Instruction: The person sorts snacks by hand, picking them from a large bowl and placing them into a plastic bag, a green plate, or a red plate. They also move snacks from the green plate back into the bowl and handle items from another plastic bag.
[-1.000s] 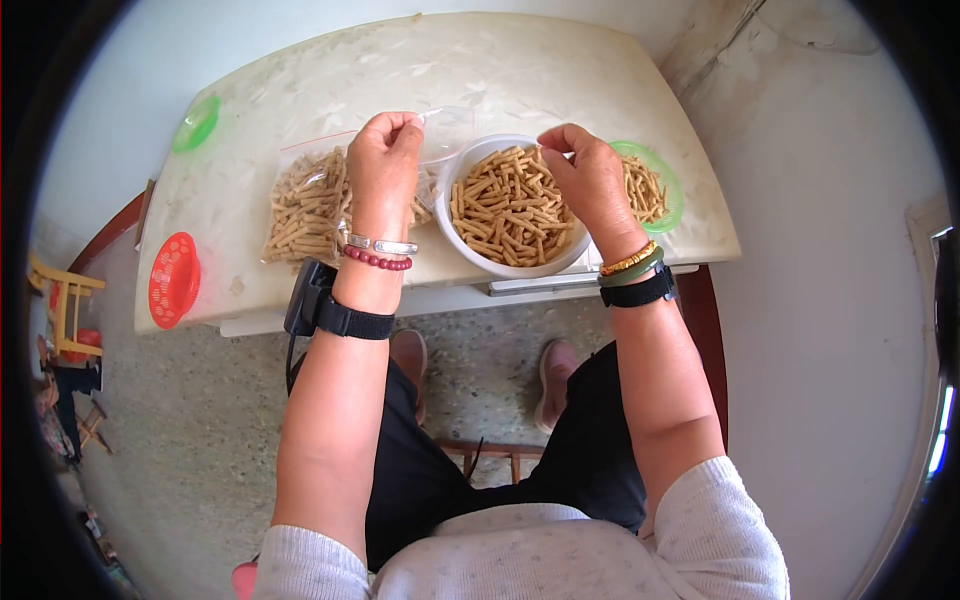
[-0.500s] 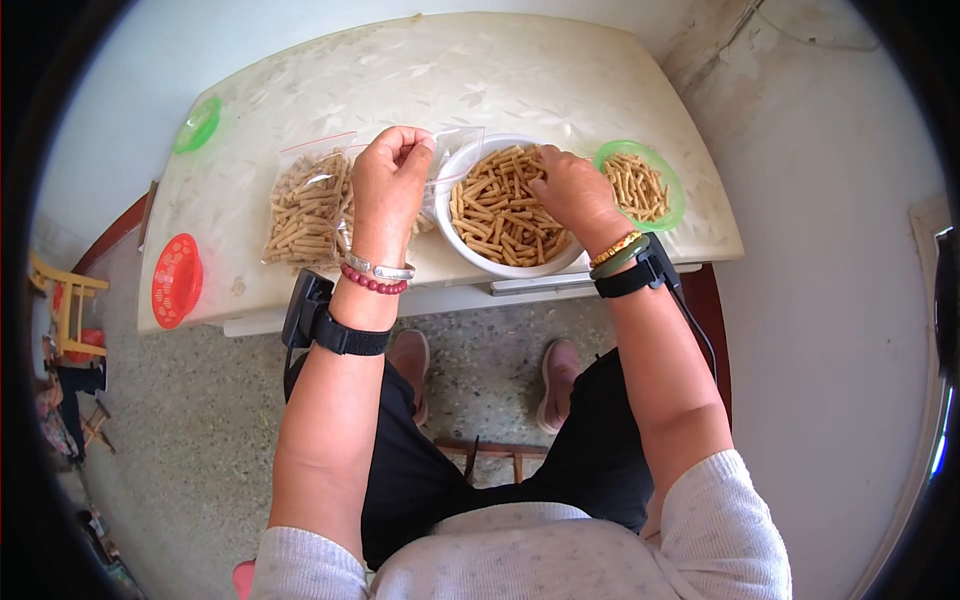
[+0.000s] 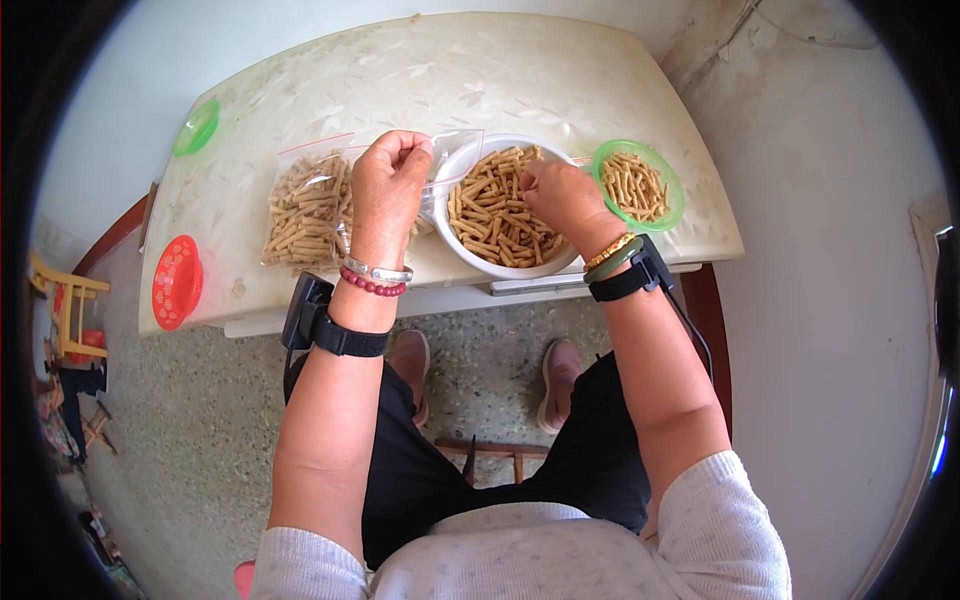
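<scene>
My left hand (image 3: 388, 185) pinches the edge of a clear zip bag (image 3: 458, 150), whose top reaches over the left rim of a white bowl (image 3: 480, 266). Part of this bag, with some sticks in it, is hidden behind the hand. Short tan snack sticks (image 3: 500, 215) fill the bowl. Above the bowl's right side is my right hand (image 3: 568, 198), its fingers curled together; what they hold, if anything, is hidden. A filled clear bag (image 3: 303, 215) of the same sticks lies left of my left hand.
More sticks lie in a green basket (image 3: 676, 200) right of the bowl. On the table's (image 3: 400, 80) left side are a red basket (image 3: 177, 283) and another green basket (image 3: 197, 127). Walls border the table at the back and right. A wooden chair (image 3: 78, 312) stands at far left.
My right hand has shifted slightly left over the bowl, and its fingers have curled in. My left hand keeps its pinch on the bag, almost unmoved.
</scene>
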The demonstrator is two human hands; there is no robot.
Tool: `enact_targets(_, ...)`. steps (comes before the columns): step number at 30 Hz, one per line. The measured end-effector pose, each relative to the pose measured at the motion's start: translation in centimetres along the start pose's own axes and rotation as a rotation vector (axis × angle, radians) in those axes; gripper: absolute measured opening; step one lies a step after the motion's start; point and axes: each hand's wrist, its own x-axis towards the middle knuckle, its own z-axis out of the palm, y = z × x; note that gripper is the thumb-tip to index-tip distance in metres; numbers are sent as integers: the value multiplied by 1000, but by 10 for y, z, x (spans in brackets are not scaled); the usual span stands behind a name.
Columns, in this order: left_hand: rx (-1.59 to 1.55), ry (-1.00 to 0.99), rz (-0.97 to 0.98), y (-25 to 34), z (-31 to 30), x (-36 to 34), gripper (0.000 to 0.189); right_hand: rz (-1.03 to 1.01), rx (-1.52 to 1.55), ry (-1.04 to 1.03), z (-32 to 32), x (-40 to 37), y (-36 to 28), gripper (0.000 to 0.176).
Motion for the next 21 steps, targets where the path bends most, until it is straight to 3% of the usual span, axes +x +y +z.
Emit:
enact_targets(7, 19, -5, 2, 3, 0, -1, 8, -211, 41, -29, -4, -11, -9, 17)
enact_targets(11, 16, -4, -10, 2, 0, -6, 8, -178, -57, -104, 1, -27, -25, 16)
enact_targets(17, 51, -26, 33, 1, 0, -7, 10, -206, -157, 10, 13, -28, -26, 15)
enact_targets(20, 117, 24, 146, 2, 1, -2, 11, -152, -83, 91, 10, -16, -16, 11)
enact_targets(21, 117, 27, 145, 3, 1, -3, 11, -147, 79, 71, 7, -13, -11, 11)
